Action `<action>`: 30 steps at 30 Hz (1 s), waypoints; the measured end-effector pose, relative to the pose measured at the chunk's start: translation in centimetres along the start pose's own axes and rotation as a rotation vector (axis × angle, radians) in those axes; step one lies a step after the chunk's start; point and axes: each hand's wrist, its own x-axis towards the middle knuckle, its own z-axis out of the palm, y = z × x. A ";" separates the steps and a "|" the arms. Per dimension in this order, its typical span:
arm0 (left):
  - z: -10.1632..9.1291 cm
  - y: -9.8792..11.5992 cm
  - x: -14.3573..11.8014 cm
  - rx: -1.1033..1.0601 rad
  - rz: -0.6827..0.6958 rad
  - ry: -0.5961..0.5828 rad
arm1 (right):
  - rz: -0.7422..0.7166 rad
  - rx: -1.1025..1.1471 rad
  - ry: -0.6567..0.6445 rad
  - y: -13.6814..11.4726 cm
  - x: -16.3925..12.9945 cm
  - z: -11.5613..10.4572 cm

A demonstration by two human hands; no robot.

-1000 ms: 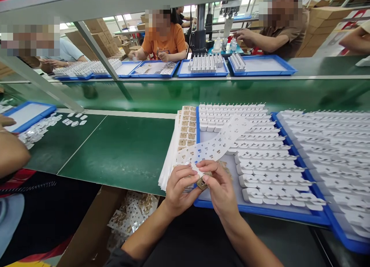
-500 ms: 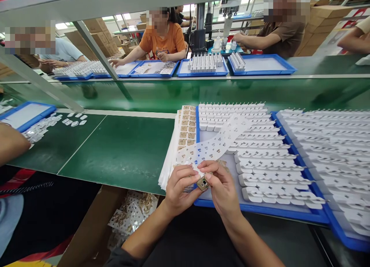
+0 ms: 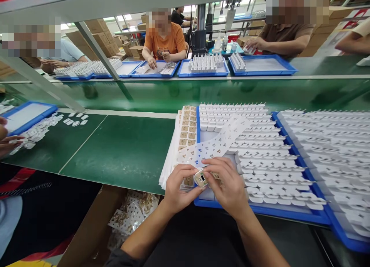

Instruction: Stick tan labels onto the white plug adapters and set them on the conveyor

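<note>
Both my hands meet over the near edge of a blue tray. My left hand and my right hand together pinch a small white charger plug, its port end facing up. A white label sheet with punched-out squares curls up from under my fingers across the tray. Rows of white plugs lie in the tray to the right of my hands. A stack of sheets with tan labels lies just left of the tray.
A second blue tray of white plugs sits at the right. A cardboard box of used sheets is below the table edge. A co-worker's hand touches loose parts at the left. Several people work at blue trays across the green conveyor.
The plug has turned between my fingers, its white port end now facing up. My right hand has shifted slightly forward over the tray. The co-worker's arm at the left drew back.
</note>
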 end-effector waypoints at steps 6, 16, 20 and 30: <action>-0.2 -0.7 -0.2 -0.100 -0.266 -0.001 | -0.128 0.115 0.040 -0.1 -1.2 0.3; -9.5 -12.0 1.5 0.148 -0.625 0.358 | 0.222 -0.560 -0.225 4.6 -3.2 -1.6; -13.9 -16.9 1.1 0.361 -0.767 0.373 | 0.304 -0.712 -0.252 4.6 -3.4 -0.7; -14.9 -14.2 0.9 0.613 -0.693 0.272 | 0.051 -0.496 -0.264 3.1 -1.6 2.5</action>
